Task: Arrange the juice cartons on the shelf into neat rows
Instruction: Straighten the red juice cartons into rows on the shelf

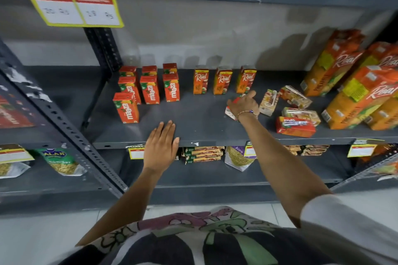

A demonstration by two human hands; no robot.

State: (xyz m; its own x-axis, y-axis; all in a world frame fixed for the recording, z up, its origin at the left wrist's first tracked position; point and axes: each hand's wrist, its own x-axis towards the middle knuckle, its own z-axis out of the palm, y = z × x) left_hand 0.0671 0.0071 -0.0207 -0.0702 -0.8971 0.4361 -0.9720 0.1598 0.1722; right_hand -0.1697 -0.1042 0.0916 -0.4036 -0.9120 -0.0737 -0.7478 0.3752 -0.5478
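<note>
While resting flat and open on the front lip of the grey shelf (204, 122), palm down, holding nothing: the left hand (160, 146). Up left, a yellow price sign (74, 9) hanging from the shelf above. At the shelf's left end, red cartons (148, 88) upright in rows, one front carton (126, 107) standing alone nearer the edge. Next along, three orange cartons (223, 80) upright in a line at the back, spaced apart. In front of the third, the right hand (244, 104), beaded bracelet at the wrist, closed over a small red-and-white carton (230, 112) lying on the shelf; grip mostly hidden by the hand itself. Just right of that, four small cartons (296, 109) tipped over and jumbled. At the far right, tall orange cartons (353, 83) leaning. Below, snack packets (238, 157) on the lower shelf.
</note>
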